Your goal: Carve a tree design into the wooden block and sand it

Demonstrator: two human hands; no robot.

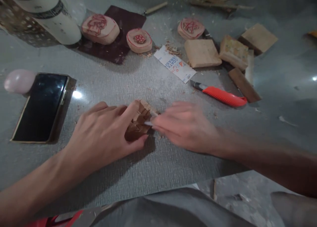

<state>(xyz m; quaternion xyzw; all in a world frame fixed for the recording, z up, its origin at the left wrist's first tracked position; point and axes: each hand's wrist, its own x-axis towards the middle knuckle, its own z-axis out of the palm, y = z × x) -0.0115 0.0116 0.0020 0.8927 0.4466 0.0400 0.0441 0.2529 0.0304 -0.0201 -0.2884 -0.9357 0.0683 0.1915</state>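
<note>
Near the middle of the table, my left hand (106, 129) wraps its fingers and thumb around a small carved wooden block (140, 121) with grooves and facets cut in its top. My right hand (184, 124), blurred by motion, pinches a small whitish piece (148, 123) against the block's right side. Its kind is hard to make out; the fingers cover most of it. Beyond my right hand lies a red-handled utility knife (223, 95). A white printed strip of abrasive paper (174, 64) rests farther back.
Carved blocks with red markings (100, 28) stand at the back, partly on a dark red sheet (116, 52). Plain wooden blocks (203, 53) sit at the back right. A phone (41, 108), a pink rounded object (19, 81) and a white bottle (58, 25) are on the left.
</note>
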